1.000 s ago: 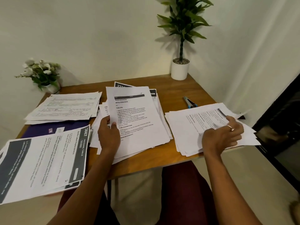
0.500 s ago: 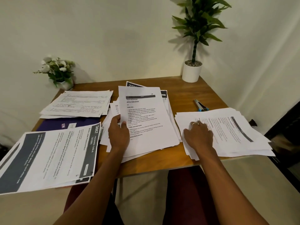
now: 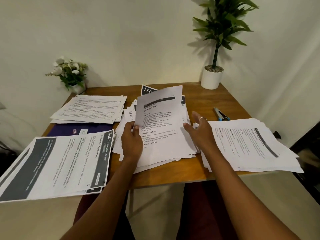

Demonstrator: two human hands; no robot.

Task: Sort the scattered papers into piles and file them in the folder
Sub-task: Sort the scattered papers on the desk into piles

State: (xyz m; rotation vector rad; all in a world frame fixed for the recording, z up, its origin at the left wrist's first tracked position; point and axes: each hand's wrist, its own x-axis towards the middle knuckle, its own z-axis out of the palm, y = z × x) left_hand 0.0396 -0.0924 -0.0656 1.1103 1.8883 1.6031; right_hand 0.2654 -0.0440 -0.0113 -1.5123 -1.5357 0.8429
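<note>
My left hand [image 3: 131,142] grips the left edge of a printed sheet [image 3: 160,125], raised off the messy middle stack [image 3: 174,155]. Beside the sheet's right edge my right hand [image 3: 199,126] hovers with fingers spread, holding nothing. A sorted pile [image 3: 251,144] lies at the right. Another pile [image 3: 91,109] lies at the back left. A third pile with dark banners [image 3: 57,165] overhangs the front left edge. A purple folder [image 3: 78,130] lies flat under the left piles, mostly covered.
A blue and grey stapler [image 3: 220,115] lies on the wooden table [image 3: 207,99] behind the right pile. A white flower pot [image 3: 76,88] stands in the back left corner. A tall potted plant [image 3: 212,78] stands in the back right corner. Walls close the back.
My right hand left the right pile and moved left to the middle stack. My left hand lifted the top sheet's far end off that stack.
</note>
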